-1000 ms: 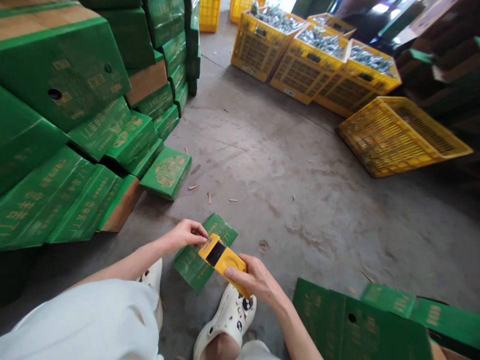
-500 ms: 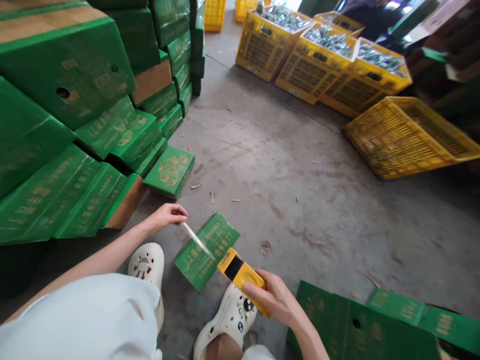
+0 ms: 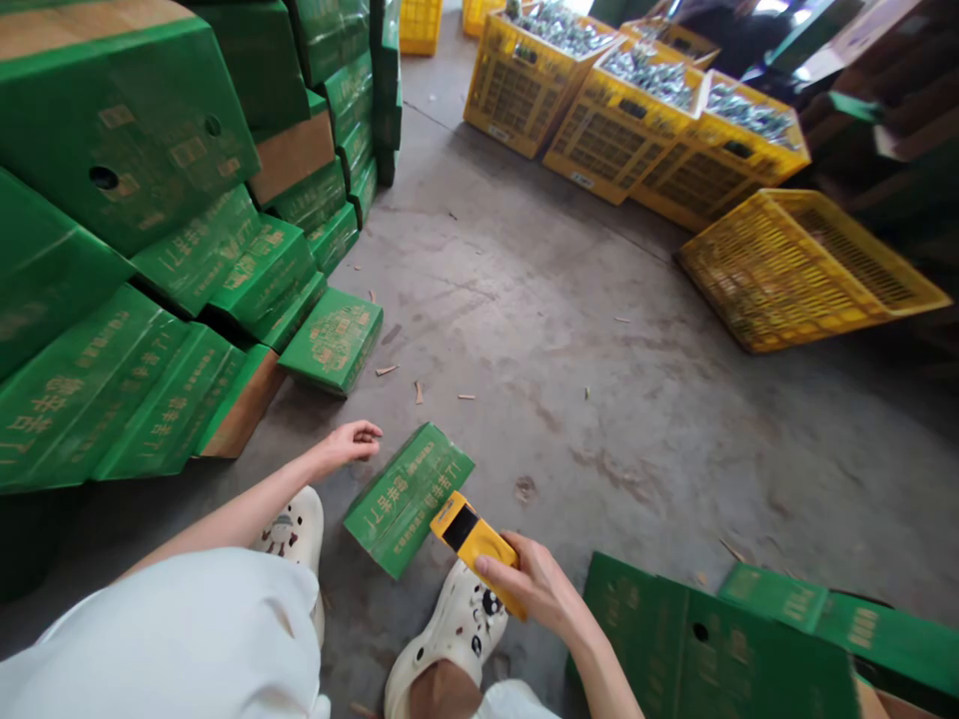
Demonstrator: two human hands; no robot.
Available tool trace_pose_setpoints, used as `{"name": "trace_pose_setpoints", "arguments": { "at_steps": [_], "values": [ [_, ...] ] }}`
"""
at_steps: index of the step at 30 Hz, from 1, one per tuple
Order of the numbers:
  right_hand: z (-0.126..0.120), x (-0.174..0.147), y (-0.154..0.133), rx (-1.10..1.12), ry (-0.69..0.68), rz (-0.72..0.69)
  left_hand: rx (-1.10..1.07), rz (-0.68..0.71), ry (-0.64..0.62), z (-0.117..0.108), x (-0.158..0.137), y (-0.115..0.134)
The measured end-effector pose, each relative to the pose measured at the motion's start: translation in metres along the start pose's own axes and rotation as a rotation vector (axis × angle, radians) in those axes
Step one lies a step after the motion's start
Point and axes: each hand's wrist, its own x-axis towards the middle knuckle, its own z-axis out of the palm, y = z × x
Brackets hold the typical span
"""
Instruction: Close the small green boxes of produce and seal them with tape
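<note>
A green printed carton (image 3: 411,499) stands on the floor between my feet. At its left, just off its edge, my left hand (image 3: 351,447) hangs with loosely bent fingers and nothing visible in them. My right hand (image 3: 535,579) grips a yellow tape dispenser (image 3: 479,547) with a dark window, thumb on top. The dispenser's front end overlaps the carton's right edge in view; whether it touches, I cannot tell. No loose strip of tape can be made out.
Stacked green cartons (image 3: 120,130) rise at the left, with a low green box (image 3: 334,340) beside them. Several filled yellow crates (image 3: 621,125) line the back. A tilted yellow crate (image 3: 794,270) is at right, and green cartons (image 3: 719,639) lie lower right. White clogs (image 3: 450,619) flank the carton.
The clear tape strip stretched between my left hand and the dispenser is no longer visible. My left hand's pinch has loosened. My right hand still holds the dispenser near the carton.
</note>
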Motion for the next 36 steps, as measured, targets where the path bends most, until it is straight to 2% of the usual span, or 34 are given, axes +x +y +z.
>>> {"name": "trace_pose_setpoints", "arguments": {
  "at_steps": [5,9,15,19,21,24,26,29,31,34,36],
  "values": [
    [0.003,0.002,0.001,-0.013,0.014,0.003,0.022,-0.063,0.019,0.020,0.006,-0.017],
    [0.004,0.004,-0.001,-0.019,0.016,0.004,0.100,-0.054,0.053,0.035,0.012,-0.021],
    [0.006,0.006,0.001,0.014,0.006,0.013,0.306,0.065,0.193,0.048,0.010,-0.020],
    [0.008,0.007,0.004,0.033,0.007,0.007,0.393,0.160,0.268,0.051,-0.007,-0.003],
    [0.008,0.008,0.006,0.041,0.009,-0.008,0.472,0.267,0.220,0.060,-0.026,0.007],
    [0.009,0.010,0.008,0.068,0.002,-0.015,0.787,0.438,0.014,0.088,-0.060,0.017],
    [0.009,0.011,0.007,0.080,-0.004,-0.004,1.020,0.428,-0.095,0.108,-0.077,0.017],
    [0.008,0.011,0.000,0.070,-0.001,0.005,1.223,0.354,-0.085,0.123,-0.087,0.014],
    [0.008,0.012,-0.007,0.057,0.013,0.000,1.237,0.350,-0.052,0.120,-0.084,0.014],
    [0.009,0.015,-0.023,0.035,0.029,-0.003,1.161,0.353,-0.029,0.103,-0.076,0.021],
    [0.010,0.019,-0.036,0.044,0.026,-0.014,1.098,0.289,0.051,0.089,-0.071,0.028]
  ]
}}
